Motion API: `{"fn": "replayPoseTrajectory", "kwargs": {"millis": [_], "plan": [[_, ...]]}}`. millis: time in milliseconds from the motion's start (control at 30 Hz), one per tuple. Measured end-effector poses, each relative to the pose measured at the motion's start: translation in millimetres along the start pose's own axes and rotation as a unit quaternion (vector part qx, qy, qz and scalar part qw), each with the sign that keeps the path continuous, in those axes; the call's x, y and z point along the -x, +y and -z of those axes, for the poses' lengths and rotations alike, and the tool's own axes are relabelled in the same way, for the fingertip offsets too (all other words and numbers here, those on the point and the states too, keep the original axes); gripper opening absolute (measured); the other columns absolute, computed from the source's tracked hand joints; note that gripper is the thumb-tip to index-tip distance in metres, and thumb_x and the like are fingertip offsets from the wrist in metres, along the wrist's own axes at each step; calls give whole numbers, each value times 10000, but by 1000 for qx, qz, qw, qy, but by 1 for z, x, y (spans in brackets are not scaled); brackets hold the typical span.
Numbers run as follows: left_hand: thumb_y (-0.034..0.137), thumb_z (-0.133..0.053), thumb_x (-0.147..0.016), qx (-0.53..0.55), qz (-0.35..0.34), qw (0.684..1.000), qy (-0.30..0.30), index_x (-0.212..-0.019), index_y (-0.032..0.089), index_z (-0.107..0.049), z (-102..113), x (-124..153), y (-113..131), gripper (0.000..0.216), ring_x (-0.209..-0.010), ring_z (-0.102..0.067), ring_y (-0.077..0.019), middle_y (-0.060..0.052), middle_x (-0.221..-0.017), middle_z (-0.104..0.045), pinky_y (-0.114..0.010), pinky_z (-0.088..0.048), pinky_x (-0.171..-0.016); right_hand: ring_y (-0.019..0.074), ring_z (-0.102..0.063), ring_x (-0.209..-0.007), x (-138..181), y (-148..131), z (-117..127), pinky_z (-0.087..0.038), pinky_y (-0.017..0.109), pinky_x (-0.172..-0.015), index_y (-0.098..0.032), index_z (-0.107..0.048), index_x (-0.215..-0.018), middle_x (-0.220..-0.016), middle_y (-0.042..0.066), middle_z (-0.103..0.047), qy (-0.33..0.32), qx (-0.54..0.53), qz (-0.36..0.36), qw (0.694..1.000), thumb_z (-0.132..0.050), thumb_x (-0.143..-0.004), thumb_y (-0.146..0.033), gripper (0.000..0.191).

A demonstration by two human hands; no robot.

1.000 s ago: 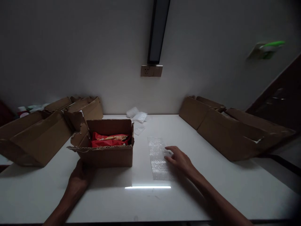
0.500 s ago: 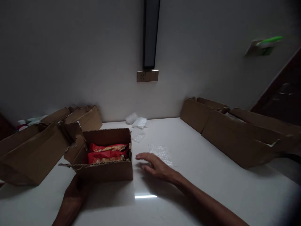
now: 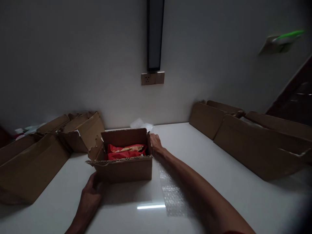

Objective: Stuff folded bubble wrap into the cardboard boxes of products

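Note:
An open cardboard box [image 3: 124, 170] with torn flaps stands near the middle of the white table. Red snack packets [image 3: 126, 152] with printed food pictures lie inside it. My left hand [image 3: 90, 195] is at the box's lower front left corner, its fingers curled against it and partly in shadow. On the opposite side, my right hand [image 3: 155, 142] grips the right wall near the back corner; some fingers are hidden behind the cardboard. A sheet of clear bubble wrap [image 3: 170, 191] lies flat beside the box, partly under my right forearm.
More open cardboard boxes stand at the left [image 3: 36, 172] and along the right [image 3: 255, 148]. Crumpled clear packaging [image 3: 137, 123] lies against the wall behind the box. A wall socket [image 3: 152, 78] is above the table.
The box with the red packets has shifted right and slightly away, my left hand following. My right hand has moved from open beside the box onto its right wall. More bubble wrap shows nearer me.

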State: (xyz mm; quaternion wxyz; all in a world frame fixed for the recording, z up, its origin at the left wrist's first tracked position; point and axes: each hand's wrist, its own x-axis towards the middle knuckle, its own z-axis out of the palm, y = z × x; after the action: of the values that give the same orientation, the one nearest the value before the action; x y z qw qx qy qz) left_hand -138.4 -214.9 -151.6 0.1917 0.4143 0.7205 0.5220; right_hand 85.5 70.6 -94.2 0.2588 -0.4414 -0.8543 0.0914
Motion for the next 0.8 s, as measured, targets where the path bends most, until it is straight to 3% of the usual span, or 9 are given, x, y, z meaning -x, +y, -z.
{"fn": "replayPoseTrajectory", "kwargs": {"millis": [133, 233, 300, 400, 500, 567, 700, 800], "plan": [[465, -667, -748, -2, -8, 1000, 1, -1258, 188, -532, 1, -3, -6, 595, -1126, -653, -290, -108, -1230, -683, -390, -530, -971, 235, -628, -1075, -9, 27, 22, -457, 432, -945, -176, -642, -1188, -1171, 98, -688, 32, 22, -56, 998, -401, -1018, -301, 321], [463, -686, -725, 19, -21, 1000, 4, -1250, 205, -535, 0, -4, -11, 605, -1101, -659, -287, -95, -1199, -693, -394, -534, -957, 231, -581, -1176, -5, 40, 39, -443, 415, -998, -206, -670, -1140, -1262, 88, -652, 9, 22, -23, 999, -410, -1015, -261, 294], [462, -685, -726, 33, -24, 999, 8, -1257, 207, -526, -2, -4, -13, 610, -1085, -663, -283, -93, -1178, -697, -391, -542, -938, 227, -571, -1188, 1, 36, 37, -443, 444, -1024, -195, -668, -1116, -1286, 80, -629, -27, 10, 23, 999, -542, -974, -297, 216], [446, -679, -734, 41, -31, 999, 10, -1265, 208, -519, -2, -3, -13, 604, -1079, -666, -282, -96, -1162, -701, -390, -553, -915, 221, -614, -1097, 5, 17, 18, -503, 463, -957, -174, -633, -1162, -1242, 82, -627, -55, -22, 64, 996, -617, -939, -357, 290], [431, -674, -745, 40, -35, 999, 13, -1269, 205, -520, -2, -2, -11, 591, -1078, -671, -286, -100, -1149, -705, -391, -559, -902, 200, -636, -1021, -1, -1, 4, -535, 425, -899, -177, -630, -1157, -1188, 75, -642, -20, -74, 57, 995, -598, -951, -362, 278], [426, -677, -742, 45, -35, 998, 13, -1278, 201, -513, -2, -2, -10, 604, -1072, -677, -282, -98, -1143, -710, -379, -563, -895, 204, -633, -1030, -8, -3, 8, -524, 433, -913, -171, -632, -1144, -1179, 75, -645, 36, -117, 29, 992, -600, -948, -355, 270], [408, -682, -716, 64, -24, 998, 4, -1273, 203, -515, -2, -4, -11, 617, -1071, -679, -268, -87, -1145, -715, -353, -561, -896, 202, -620, -1021, -14, 16, 55, -488, 399, -925, -148, -644, -1106, -1080, 90, -682, 169, -200, -45, 964, -485, -966, -337, 284], [401, -677, -693, 82, -14, 996, -7, -1263, 211, -521, -2, -5, -13, 621, -1080, -677, -272, -85, -1157, -713, -348, -569, -882, 175, -631, -882, 3, 32, 105, -499, 323, -806, -138, -620, -1139, -920, 56, -700, 226, -259, -70, 937, -412, -950, -423, 400]]}}
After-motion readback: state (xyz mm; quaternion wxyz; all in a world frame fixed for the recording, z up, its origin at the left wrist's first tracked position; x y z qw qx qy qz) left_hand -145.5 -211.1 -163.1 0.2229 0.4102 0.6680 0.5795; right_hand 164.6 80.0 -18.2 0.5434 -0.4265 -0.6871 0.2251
